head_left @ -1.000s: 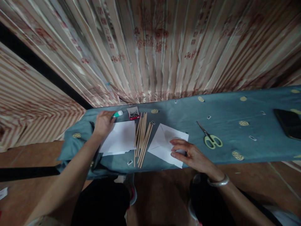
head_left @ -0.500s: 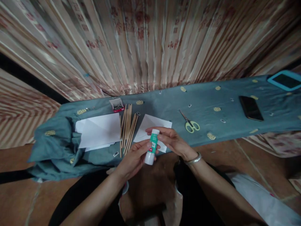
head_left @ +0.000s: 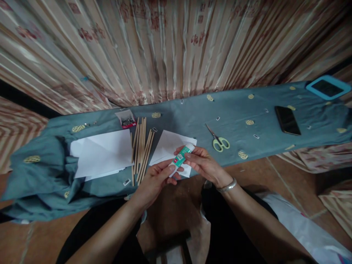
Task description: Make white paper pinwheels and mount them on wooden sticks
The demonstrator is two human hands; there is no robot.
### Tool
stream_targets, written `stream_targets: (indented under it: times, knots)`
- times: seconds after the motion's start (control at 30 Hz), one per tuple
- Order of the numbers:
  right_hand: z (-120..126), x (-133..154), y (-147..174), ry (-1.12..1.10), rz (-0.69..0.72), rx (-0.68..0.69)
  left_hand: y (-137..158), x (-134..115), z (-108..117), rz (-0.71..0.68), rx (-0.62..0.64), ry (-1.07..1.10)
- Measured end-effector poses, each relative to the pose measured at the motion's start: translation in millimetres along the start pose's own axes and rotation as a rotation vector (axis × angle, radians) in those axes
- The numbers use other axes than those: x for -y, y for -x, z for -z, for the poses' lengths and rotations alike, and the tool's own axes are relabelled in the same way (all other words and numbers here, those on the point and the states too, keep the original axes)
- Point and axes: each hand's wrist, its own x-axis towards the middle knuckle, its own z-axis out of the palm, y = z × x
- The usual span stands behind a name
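Note:
A green and white glue stick [head_left: 180, 158] lies slantwise between my two hands, its upper end leaning right. My left hand [head_left: 158, 178] pinches the lower white end between thumb and fingers. Closed round the upper part is my right hand [head_left: 205, 165], a silver bangle on its wrist. Just beyond the hands, a folded white sheet of paper [head_left: 166, 145] rests on the blue-green cloth. Left of that sheet lie several thin wooden sticks [head_left: 142, 146], side by side. Scissors with pale green handles [head_left: 220, 143] lie right of the hands, blades pointing away.
A stack of white paper [head_left: 104, 154] lies at the left. Behind the sticks stands an open red box [head_left: 127, 119] of small metal pieces. Farther right are a black phone [head_left: 287, 120] and a blue-framed tablet [head_left: 328, 87]. A pleated curtain [head_left: 170, 51] hangs behind the cloth-covered table [head_left: 242, 110].
The glue stick has turned from nearly upright to a slant, its top tipping right. My right hand has closed round its upper part. The view has shifted slightly.

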Motion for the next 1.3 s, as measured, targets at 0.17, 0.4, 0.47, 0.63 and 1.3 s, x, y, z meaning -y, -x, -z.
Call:
stream_targets:
  times: [0.17, 0.4, 0.47, 0.63, 1.3]
  knots:
    - [5, 1, -7, -0.072, 0.036, -0.088, 1, 0, 2, 0.003, 0.004, -0.012]
    - [13, 3, -17, -0.323, -0.034, -0.176, 4, 0, 17, -0.162, -0.098, -0.215]
    - [13, 2, -19, -0.372, -0.073, -0.164, 4, 0, 19, -0.23, -0.104, -0.303]
    - [11, 0, -23, -0.426, -0.113, -0.159, 0, 0, 17, -0.31, -0.128, -0.307]
    - [-5, -5, -13, -0.131, -0.016, -0.057, -28, -9, 7, -0.426, -0.225, -0.058]
